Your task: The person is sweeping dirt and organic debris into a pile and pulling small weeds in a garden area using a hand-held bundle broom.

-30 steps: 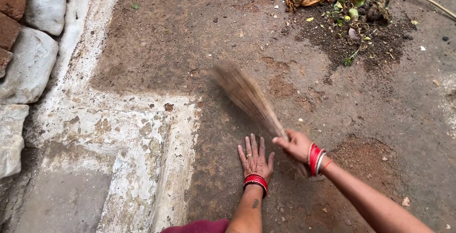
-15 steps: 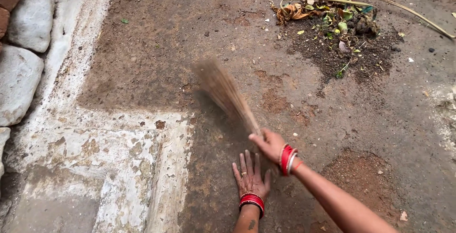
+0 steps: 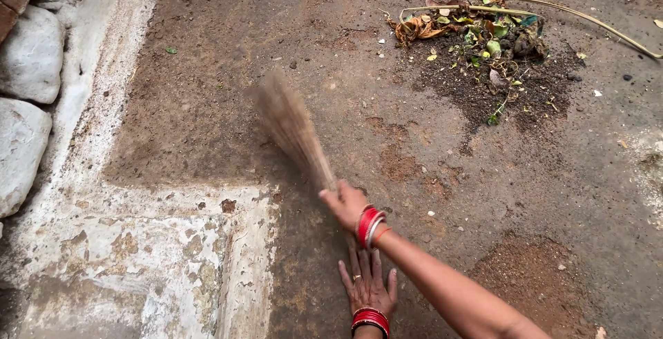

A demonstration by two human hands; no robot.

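Brown dirt ground (image 3: 428, 146) fills most of the head view. The right hand (image 3: 344, 202) is curled tight around the thin end of a straw broom (image 3: 293, 128). The broom points up and to the left from the hand, and its wide, bushy end looks blurry over the dirt. Red and white bangles (image 3: 369, 227) sit on the right wrist. The right arm comes in from the bottom right and crosses above the other hand.

The left hand (image 3: 368, 284) lies flat on the ground, palm down, with its fingers spread out. It holds nothing. One finger has a ring on it, and red bangles (image 3: 370, 320) go round that wrist too. This hand is just below the right wrist, near the bottom edge.

A heap of leaves and dark soil (image 3: 487, 49) sits at the top right, well apart from the broom. A long thin stem (image 3: 587, 20) runs out of it to the right. Patchy white paint (image 3: 152, 242) covers the ground at the bottom left. Big pale stones (image 3: 27, 56) line the left edge.
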